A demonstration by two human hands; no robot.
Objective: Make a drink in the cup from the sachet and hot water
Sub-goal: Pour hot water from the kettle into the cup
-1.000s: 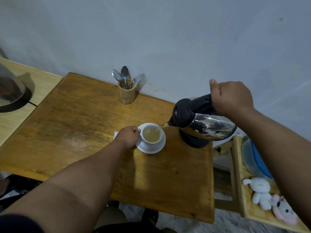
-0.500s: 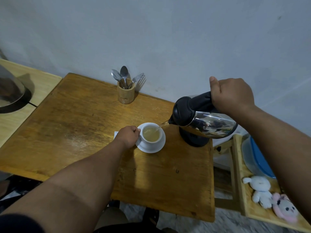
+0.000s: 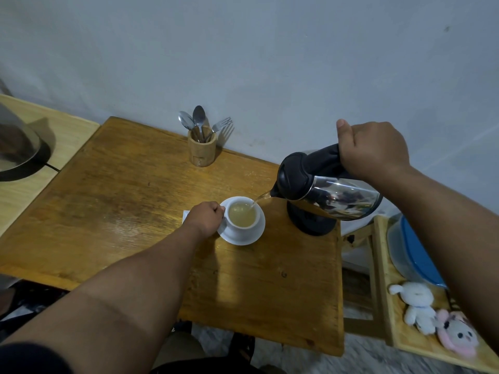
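At the back of your surface (image 3: 108,211) stands a wooden holder (image 3: 202,151) with spoons (image 3: 193,121) and a fork (image 3: 220,125). To your right, two plush toys (image 3: 432,314) lie on a wooden shelf (image 3: 383,279).

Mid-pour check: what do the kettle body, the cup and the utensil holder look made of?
Shiny silver kettle body: looks like polished steel, with mirror reflections; its lid and handle look like matte black plastic. Small white cup: glossy and opaque, probably glazed ceramic, like its white saucer. Tan cylindrical utensil holder: matte, pale brown, likely wood or bamboo.
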